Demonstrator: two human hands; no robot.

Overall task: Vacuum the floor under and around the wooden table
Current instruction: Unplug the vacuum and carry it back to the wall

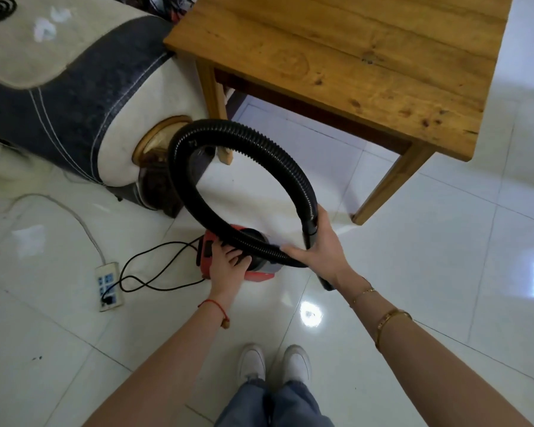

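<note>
Right, closest in, white shoes [273, 362] stand planted on the glossy tiled floor [413, 272], both arms reaching forward and down. The left hand [227, 266] rests on top of the red vacuum cleaner [259, 266], fingers loosely spread over its black top near the hose joint, apparently steadying the body or feeling for a switch; I can't tell which. The right hand [316, 245] wraps its fingers around the stiff cuff end of the black hose [216, 131], lifting it so the ribbed length arcs up in one big loop instead of dragging on the tiles. A sensible hold, probably: the loop is kept tidy before the nozzle gets aimed. To the left, the black power cord [154, 272] snakes over to a white power strip [108, 286], plugged in, with slack that could snag a foot. Beyond the loop stands the wooden table [352, 57], its near leg [392, 183] angling down to the tiles just right of the hose. Open floor runs wide on the right; on the left it's tight, with the sofa arm [74, 97] crowding the table's corner.
</note>
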